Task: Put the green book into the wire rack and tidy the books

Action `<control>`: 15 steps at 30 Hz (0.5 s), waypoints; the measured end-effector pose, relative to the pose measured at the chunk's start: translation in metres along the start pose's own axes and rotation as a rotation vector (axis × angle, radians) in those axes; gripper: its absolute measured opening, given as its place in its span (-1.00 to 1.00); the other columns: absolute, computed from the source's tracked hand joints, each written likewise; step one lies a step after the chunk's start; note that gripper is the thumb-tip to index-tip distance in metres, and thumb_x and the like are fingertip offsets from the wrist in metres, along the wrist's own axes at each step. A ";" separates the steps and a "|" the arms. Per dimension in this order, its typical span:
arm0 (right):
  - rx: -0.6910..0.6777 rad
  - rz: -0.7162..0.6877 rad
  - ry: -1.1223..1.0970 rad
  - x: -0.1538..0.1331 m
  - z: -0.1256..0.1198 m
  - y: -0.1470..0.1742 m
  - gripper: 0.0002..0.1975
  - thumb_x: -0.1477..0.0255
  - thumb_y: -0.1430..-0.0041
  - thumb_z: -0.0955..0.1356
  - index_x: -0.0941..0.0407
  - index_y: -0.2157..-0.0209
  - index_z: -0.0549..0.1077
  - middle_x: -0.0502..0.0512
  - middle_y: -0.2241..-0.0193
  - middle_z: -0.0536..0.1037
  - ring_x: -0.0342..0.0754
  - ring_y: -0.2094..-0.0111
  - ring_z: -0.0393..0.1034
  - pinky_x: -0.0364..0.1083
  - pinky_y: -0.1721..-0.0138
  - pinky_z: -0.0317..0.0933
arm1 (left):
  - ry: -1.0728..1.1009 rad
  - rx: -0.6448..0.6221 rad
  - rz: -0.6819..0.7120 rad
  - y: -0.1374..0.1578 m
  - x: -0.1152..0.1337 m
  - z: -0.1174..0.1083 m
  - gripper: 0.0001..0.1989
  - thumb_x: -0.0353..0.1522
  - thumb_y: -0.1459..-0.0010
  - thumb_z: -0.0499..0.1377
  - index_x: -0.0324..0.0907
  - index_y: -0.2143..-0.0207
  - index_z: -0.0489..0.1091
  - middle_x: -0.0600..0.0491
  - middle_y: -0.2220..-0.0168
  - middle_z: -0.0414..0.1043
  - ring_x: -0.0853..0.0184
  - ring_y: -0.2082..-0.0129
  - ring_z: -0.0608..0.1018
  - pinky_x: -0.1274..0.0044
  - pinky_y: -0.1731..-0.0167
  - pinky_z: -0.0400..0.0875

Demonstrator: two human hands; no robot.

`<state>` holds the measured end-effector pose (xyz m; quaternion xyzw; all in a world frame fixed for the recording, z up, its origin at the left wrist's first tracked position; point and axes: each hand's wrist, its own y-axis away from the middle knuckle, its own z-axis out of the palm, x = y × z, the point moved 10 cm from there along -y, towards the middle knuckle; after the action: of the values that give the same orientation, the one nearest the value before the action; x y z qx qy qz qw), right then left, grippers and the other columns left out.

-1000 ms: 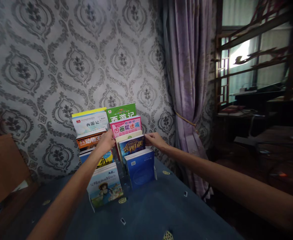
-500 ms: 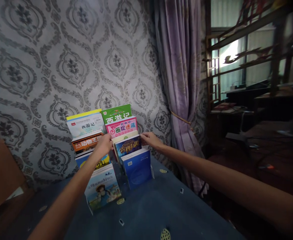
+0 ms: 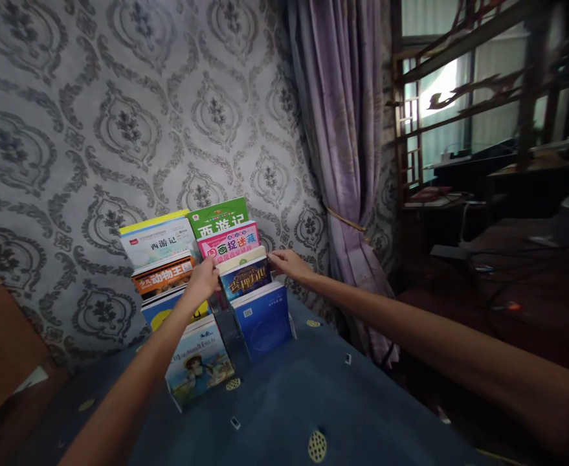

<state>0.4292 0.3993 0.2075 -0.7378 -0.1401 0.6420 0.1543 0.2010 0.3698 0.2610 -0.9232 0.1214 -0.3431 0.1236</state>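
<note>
Two columns of upright books stand in stepped rows on a blue cloth. My left hand (image 3: 203, 283) is closed at the left edge of a cream-topped book (image 3: 238, 259), in the right column. At the same book's right edge, the fingers of my right hand (image 3: 290, 265) are pinched. Just in front of it is a dark blue book with gold lettering (image 3: 245, 279), also close to both hands. A plain blue book (image 3: 263, 320) stands foremost in that column. Behind are a pink book (image 3: 229, 241) and a green book (image 3: 219, 216). My fingertips are partly hidden.
The left column has a pale book (image 3: 156, 242), an orange book (image 3: 164, 276) and a front book with a hatted figure (image 3: 200, 362). Patterned wallpaper (image 3: 129, 123) rises behind. A purple curtain (image 3: 349, 149) hangs to the right, and a cardboard box (image 3: 7, 349) is at left.
The view has shifted slightly, so the books and wall appear a little further left. Both hands keep their places at the sides of the cream-topped book.
</note>
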 end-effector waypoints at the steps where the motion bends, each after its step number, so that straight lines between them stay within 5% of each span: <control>1: 0.007 0.003 -0.002 0.001 0.000 0.000 -0.80 0.37 -0.18 0.28 0.11 0.45 0.49 0.02 0.49 0.61 -0.04 0.40 0.53 -0.13 0.40 0.39 | 0.030 0.000 -0.005 0.001 -0.003 0.001 -0.89 -0.52 -0.24 -0.02 -0.17 0.27 0.23 0.10 0.43 0.39 0.42 0.52 0.53 0.62 0.50 0.50; 8: 0.123 -0.116 0.344 -0.007 -0.007 0.011 -0.80 0.41 -0.18 0.25 0.12 0.47 0.45 0.03 0.53 0.56 -0.08 0.44 0.47 -0.17 0.41 0.31 | 0.244 -0.025 -0.098 0.008 -0.031 0.013 -0.76 -0.61 -0.14 -0.01 -0.24 0.18 0.31 0.09 0.45 0.43 0.42 0.50 0.55 0.53 0.39 0.56; 15: 0.057 -0.017 0.588 0.004 0.002 0.017 -0.62 0.34 -0.28 0.19 0.15 0.51 0.49 0.14 0.44 0.63 0.01 0.35 0.48 -0.14 0.38 0.22 | 0.085 -0.086 -0.038 0.003 -0.035 0.029 -0.83 -0.52 -0.10 0.15 -0.24 0.22 0.40 0.00 0.29 0.54 0.37 0.42 0.61 0.58 0.37 0.55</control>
<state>0.4274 0.3853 0.1965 -0.8863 -0.0776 0.4031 0.2144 0.1939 0.3818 0.2178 -0.9143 0.1237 -0.3788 0.0718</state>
